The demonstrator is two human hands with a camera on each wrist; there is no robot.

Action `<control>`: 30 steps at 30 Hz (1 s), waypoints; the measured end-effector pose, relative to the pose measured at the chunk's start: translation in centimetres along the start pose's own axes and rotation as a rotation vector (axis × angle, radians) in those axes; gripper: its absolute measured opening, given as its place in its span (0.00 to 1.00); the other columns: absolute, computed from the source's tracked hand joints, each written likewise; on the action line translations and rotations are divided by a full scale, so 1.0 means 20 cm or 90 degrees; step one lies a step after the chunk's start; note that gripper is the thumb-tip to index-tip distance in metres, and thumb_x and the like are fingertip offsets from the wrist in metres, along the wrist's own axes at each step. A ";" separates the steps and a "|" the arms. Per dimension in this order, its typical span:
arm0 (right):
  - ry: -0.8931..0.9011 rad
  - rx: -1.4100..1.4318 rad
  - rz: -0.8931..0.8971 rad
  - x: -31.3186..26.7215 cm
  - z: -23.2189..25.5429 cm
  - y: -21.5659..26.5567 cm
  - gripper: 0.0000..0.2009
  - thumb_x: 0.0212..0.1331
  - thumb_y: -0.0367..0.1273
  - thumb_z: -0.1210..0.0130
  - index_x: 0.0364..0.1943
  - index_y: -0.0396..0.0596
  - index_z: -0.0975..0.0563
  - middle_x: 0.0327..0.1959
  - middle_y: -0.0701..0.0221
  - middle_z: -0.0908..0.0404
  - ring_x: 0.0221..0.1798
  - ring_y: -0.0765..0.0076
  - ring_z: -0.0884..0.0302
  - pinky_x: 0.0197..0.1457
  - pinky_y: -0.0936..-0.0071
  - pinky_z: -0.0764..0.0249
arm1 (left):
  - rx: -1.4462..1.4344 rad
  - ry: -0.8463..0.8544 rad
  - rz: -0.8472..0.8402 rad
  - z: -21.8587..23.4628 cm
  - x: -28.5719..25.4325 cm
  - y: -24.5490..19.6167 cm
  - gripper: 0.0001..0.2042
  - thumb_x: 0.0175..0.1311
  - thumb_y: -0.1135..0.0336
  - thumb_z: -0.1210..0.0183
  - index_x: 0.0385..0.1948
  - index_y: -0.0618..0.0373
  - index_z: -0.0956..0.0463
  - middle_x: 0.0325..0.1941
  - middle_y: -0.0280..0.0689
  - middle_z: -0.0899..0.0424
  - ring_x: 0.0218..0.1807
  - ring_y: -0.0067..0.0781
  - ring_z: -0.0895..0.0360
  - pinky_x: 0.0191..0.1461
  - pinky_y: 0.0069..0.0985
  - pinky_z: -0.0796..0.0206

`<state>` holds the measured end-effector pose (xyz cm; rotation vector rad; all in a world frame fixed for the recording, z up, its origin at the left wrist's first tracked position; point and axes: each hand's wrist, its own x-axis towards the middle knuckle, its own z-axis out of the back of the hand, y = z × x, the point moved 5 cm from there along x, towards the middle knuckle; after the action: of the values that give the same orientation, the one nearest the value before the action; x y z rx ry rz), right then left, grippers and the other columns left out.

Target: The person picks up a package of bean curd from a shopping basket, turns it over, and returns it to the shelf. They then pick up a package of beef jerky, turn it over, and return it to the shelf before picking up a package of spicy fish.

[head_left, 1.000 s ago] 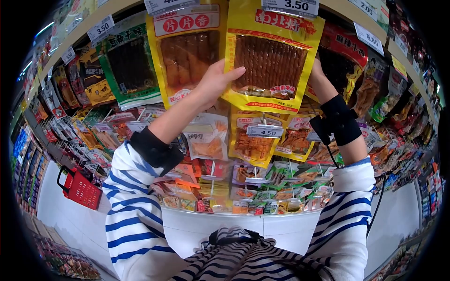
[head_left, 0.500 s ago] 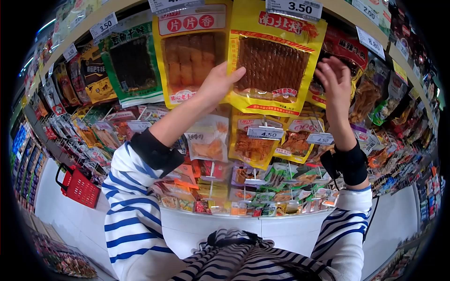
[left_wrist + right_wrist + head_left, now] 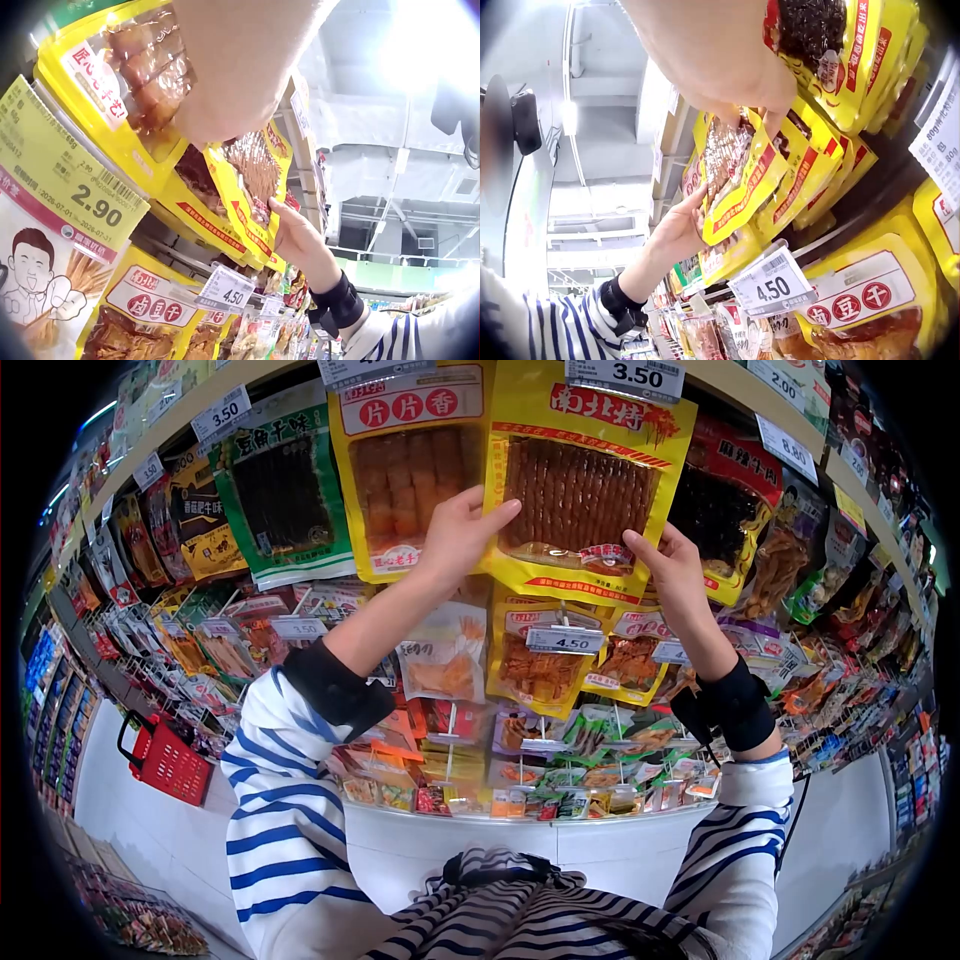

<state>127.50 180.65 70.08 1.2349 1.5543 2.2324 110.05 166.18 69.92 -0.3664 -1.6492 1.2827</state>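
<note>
A yellow snack packet [image 3: 580, 510] with a clear window over brown strips hangs at the front of the upper row, below a 3.50 price tag [image 3: 627, 377]. My left hand [image 3: 458, 538] pinches its left edge, thumb on the front and fingers behind. At the lower right edge my right hand [image 3: 680, 578] pinches the same packet, thumb over the front. In the right wrist view the packet [image 3: 735, 169] stands tilted away from similar yellow packets [image 3: 791, 169] behind it. Left of it hangs another yellow packet [image 3: 400, 480] with orange-brown slices.
A green-edged packet [image 3: 280, 490] hangs further left, and a red and yellow packet [image 3: 730, 500] to the right. Lower hooks carry several small bags, with a 4.50 tag [image 3: 565, 642] sticking out in front. A red shopping basket [image 3: 172, 760] stands on the floor at left.
My right hand came out from behind the packet's right edge, moved off it with spread fingers, then took hold of its lower right edge. My left hand stayed on the left edge.
</note>
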 end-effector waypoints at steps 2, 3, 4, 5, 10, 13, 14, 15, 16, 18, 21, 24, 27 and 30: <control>-0.009 0.009 0.010 0.01 -0.01 0.02 0.09 0.52 0.30 0.48 0.35 0.40 0.28 0.28 0.76 0.26 0.29 0.86 0.33 0.31 0.86 0.35 | 0.018 -0.029 0.022 0.00 -0.01 -0.02 0.10 0.56 0.66 0.47 0.37 0.61 0.29 0.29 0.29 0.25 0.26 0.15 0.30 0.29 0.14 0.36; -0.014 0.013 0.015 0.02 -0.01 0.03 0.08 0.52 0.30 0.48 0.35 0.39 0.27 0.28 0.76 0.26 0.29 0.86 0.32 0.32 0.86 0.35 | 0.027 -0.034 0.011 0.00 0.01 -0.02 0.10 0.56 0.66 0.47 0.36 0.61 0.29 0.27 0.29 0.25 0.25 0.14 0.30 0.28 0.13 0.37; -0.010 0.014 0.010 0.04 0.00 0.02 0.08 0.52 0.30 0.48 0.35 0.39 0.28 0.28 0.76 0.26 0.29 0.86 0.32 0.32 0.86 0.35 | 0.035 -0.039 0.001 0.00 0.03 -0.01 0.10 0.56 0.66 0.46 0.36 0.61 0.29 0.26 0.28 0.25 0.23 0.14 0.31 0.27 0.13 0.38; -0.007 0.015 0.003 0.06 0.00 0.01 0.09 0.52 0.30 0.48 0.35 0.39 0.28 0.28 0.75 0.26 0.29 0.86 0.32 0.32 0.86 0.35 | 0.043 -0.044 -0.009 0.00 0.05 0.00 0.10 0.55 0.66 0.46 0.36 0.61 0.28 0.25 0.28 0.26 0.22 0.14 0.32 0.26 0.13 0.38; -0.023 -0.043 -0.014 0.08 0.02 -0.05 0.09 0.53 0.30 0.48 0.35 0.39 0.28 0.28 0.74 0.25 0.28 0.85 0.32 0.31 0.85 0.35 | 0.001 -0.049 0.029 -0.02 0.06 0.04 0.10 0.56 0.66 0.46 0.36 0.61 0.28 0.24 0.28 0.26 0.23 0.13 0.33 0.26 0.13 0.39; -0.010 -0.013 -0.010 0.10 0.02 -0.08 0.09 0.53 0.30 0.48 0.35 0.39 0.27 0.28 0.74 0.25 0.27 0.84 0.32 0.30 0.85 0.34 | 0.020 -0.061 0.014 -0.01 0.06 0.04 0.10 0.56 0.66 0.46 0.35 0.61 0.28 0.24 0.28 0.26 0.23 0.13 0.33 0.27 0.13 0.39; -0.012 -0.004 -0.012 0.10 0.01 -0.08 0.09 0.53 0.30 0.48 0.35 0.39 0.27 0.27 0.74 0.25 0.27 0.84 0.32 0.30 0.85 0.34 | 0.025 -0.064 0.009 -0.01 0.05 0.04 0.10 0.56 0.66 0.46 0.35 0.61 0.28 0.24 0.28 0.26 0.23 0.12 0.33 0.28 0.13 0.39; -0.014 0.004 -0.013 0.11 0.01 -0.08 0.09 0.53 0.30 0.48 0.35 0.39 0.27 0.27 0.74 0.25 0.27 0.84 0.32 0.30 0.85 0.34 | 0.034 -0.064 0.016 -0.01 0.05 0.04 0.10 0.56 0.66 0.46 0.36 0.61 0.29 0.25 0.28 0.25 0.25 0.13 0.32 0.29 0.14 0.39; -0.017 0.013 -0.015 0.10 0.01 -0.08 0.09 0.53 0.30 0.48 0.34 0.39 0.27 0.27 0.74 0.25 0.27 0.84 0.32 0.30 0.85 0.35 | 0.043 -0.063 0.024 -0.01 0.04 0.03 0.11 0.56 0.66 0.47 0.37 0.61 0.29 0.26 0.28 0.25 0.26 0.13 0.31 0.30 0.14 0.39; -0.005 -0.048 -0.049 0.08 0.01 -0.05 0.11 0.55 0.32 0.51 0.39 0.40 0.30 0.32 0.73 0.26 0.34 0.83 0.32 0.37 0.82 0.34 | 0.040 -0.068 0.019 -0.01 0.03 0.01 0.12 0.56 0.67 0.47 0.40 0.62 0.32 0.31 0.31 0.25 0.32 0.15 0.31 0.35 0.15 0.38; -0.008 -0.076 -0.036 0.03 0.02 -0.02 0.14 0.57 0.34 0.54 0.45 0.42 0.34 0.40 0.71 0.29 0.44 0.79 0.33 0.46 0.77 0.34 | 0.015 -0.093 -0.066 -0.01 -0.02 -0.06 0.17 0.56 0.69 0.49 0.47 0.62 0.38 0.43 0.37 0.28 0.44 0.21 0.32 0.46 0.18 0.39; -0.046 -0.008 0.085 -0.09 0.09 -0.02 0.17 0.58 0.35 0.56 0.49 0.42 0.37 0.46 0.66 0.32 0.50 0.72 0.35 0.52 0.73 0.36 | 0.035 -0.132 -0.210 0.04 -0.21 -0.14 0.21 0.56 0.70 0.50 0.51 0.61 0.44 0.53 0.42 0.35 0.55 0.28 0.39 0.56 0.24 0.46; -0.087 0.021 0.158 -0.25 0.12 0.00 0.17 0.58 0.33 0.58 0.50 0.41 0.39 0.49 0.63 0.34 0.51 0.68 0.35 0.53 0.71 0.36 | 0.075 -0.164 -0.254 0.11 -0.41 -0.14 0.22 0.56 0.71 0.52 0.52 0.60 0.46 0.57 0.42 0.41 0.61 0.34 0.46 0.62 0.30 0.55; -0.115 0.090 0.187 -0.40 0.08 -0.02 0.15 0.58 0.32 0.59 0.48 0.41 0.38 0.48 0.63 0.34 0.50 0.67 0.34 0.51 0.72 0.34 | 0.065 -0.199 -0.250 0.15 -0.57 -0.08 0.22 0.56 0.71 0.53 0.53 0.60 0.46 0.58 0.42 0.42 0.61 0.36 0.47 0.63 0.32 0.57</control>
<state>133.65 177.66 65.71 1.7549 1.5698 2.1259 113.60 155.61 65.65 0.2246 -1.7936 1.1557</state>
